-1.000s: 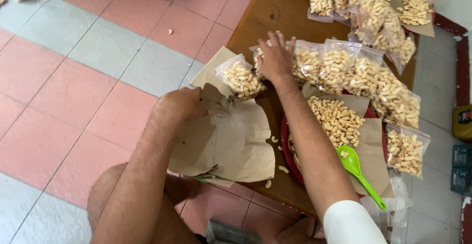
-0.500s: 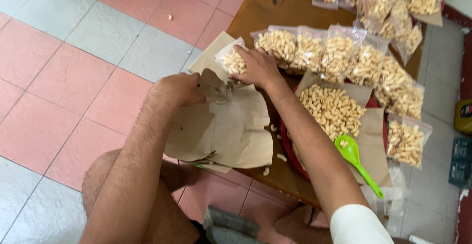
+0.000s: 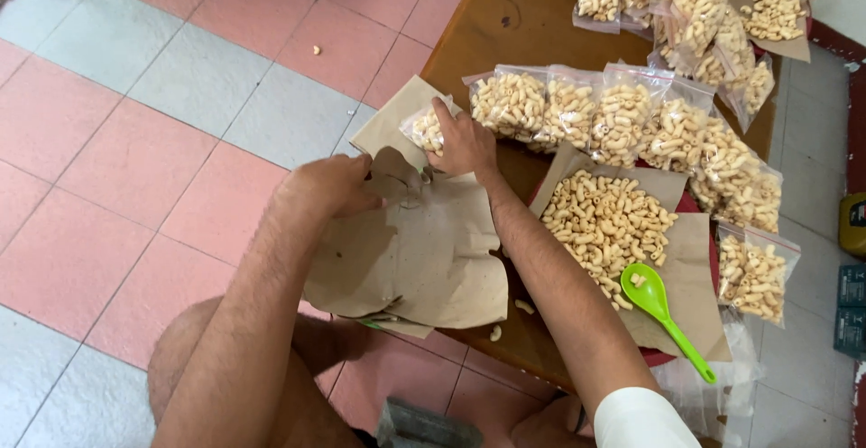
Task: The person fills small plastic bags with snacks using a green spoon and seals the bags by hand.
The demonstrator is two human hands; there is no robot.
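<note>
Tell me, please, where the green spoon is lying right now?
The green spoon lies at lower right on brown paper, beside the loose snack pile.

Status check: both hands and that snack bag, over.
Right hand closed on small snack bag at table edge. Left hand gripping brown paper. Row of filled bags close beside; nothing blocking.

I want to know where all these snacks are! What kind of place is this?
Probably a small home snack-packing spot. A low brown wooden table stands on a pink and grey tiled floor, with rows of clear plastic bags of pale curled snacks and a loose pile beside a green plastic scoop.
</note>
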